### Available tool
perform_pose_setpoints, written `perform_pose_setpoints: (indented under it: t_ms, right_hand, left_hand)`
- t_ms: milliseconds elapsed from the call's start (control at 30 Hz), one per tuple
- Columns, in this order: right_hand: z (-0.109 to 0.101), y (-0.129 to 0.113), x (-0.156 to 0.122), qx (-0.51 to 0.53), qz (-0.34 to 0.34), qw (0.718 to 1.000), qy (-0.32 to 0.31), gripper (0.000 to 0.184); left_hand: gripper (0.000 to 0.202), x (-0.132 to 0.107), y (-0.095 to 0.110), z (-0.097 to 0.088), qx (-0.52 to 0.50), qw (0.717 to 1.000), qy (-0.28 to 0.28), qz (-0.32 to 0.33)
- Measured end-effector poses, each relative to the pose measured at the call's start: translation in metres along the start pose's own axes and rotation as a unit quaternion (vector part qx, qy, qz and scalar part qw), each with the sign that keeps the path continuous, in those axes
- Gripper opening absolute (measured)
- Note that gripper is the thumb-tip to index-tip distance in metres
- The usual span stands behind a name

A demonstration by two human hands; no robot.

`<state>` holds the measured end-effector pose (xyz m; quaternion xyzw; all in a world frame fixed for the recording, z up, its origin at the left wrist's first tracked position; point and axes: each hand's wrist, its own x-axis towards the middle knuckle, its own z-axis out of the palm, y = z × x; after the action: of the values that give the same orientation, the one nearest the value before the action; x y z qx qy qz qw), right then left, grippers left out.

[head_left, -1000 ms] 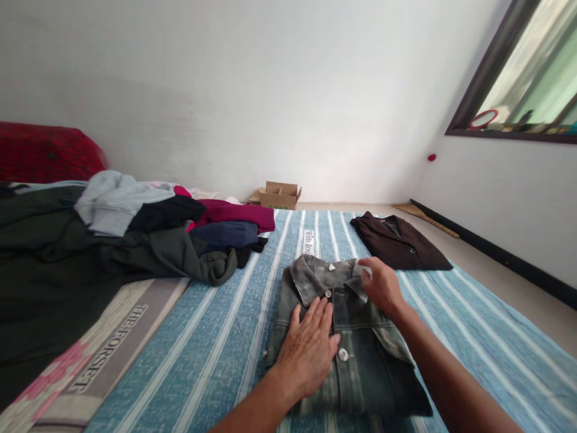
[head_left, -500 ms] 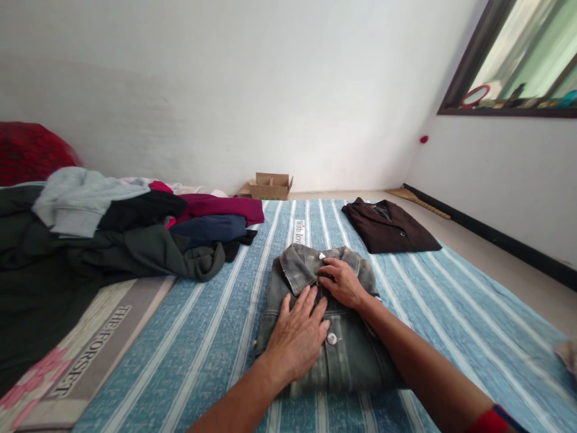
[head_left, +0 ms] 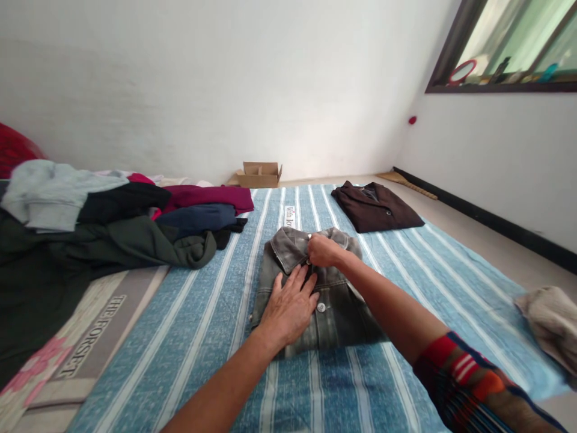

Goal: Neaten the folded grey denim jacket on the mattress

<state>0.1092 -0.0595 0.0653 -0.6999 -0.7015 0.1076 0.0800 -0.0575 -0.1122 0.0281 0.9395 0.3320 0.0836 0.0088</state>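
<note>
A folded grey denim jacket (head_left: 336, 322) lies on the blue striped bed sheet (head_left: 216, 337), its collar at the far side and a white button below the neck. My left hand (head_left: 288, 304) rests flat on the jacket's front, fingers spread. At the neck opening, my right hand (head_left: 323, 250) is closed, its fingers curled onto the jacket by the collar. The fingertips are partly hidden behind the back of that hand.
A folded dark brown garment (head_left: 376, 209) lies at the far right. Piled clothes (head_left: 121, 222) fill the left side. A cardboard box (head_left: 260, 174) stands by the wall. A beige cloth (head_left: 552, 322) sits at the right edge.
My right hand has gone from fingers outstretched to curled closed at the collar. My left hand stays flat on the jacket. The view has tilted down and shifted right.
</note>
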Motion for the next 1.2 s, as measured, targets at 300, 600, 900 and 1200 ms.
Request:
perform_pose_setpoints:
  t_ms: [300, 600, 900, 1200]
  right_hand:
    - [-0.016, -0.013, 0.001, -0.096, -0.029, 0.994, -0.039, 0.024]
    - [-0.002, -0.012, -0.006, -0.103, 0.013, 0.995, 0.003, 0.031]
    - [-0.017, 0.014, -0.006, -0.034, -0.046, 0.997, -0.052, 0.022]
    - [-0.016, 0.04, -0.008, 0.013, -0.118, 0.992, -0.05, 0.025]
  left_hand:
    - [0.05, 0.0, 0.001, -0.002, -0.007, 1.0, -0.015, -0.025]
    - [0.049, 0.001, 0.002, -0.003, 0.0, 0.999, -0.032, -0.028]
    - [0.048, 0.001, -0.001, -0.005, -0.002, 0.999, -0.04, -0.028]
    - [0.048, 0.01, -0.004, -0.017, -0.026, 0.998, -0.056, -0.015]
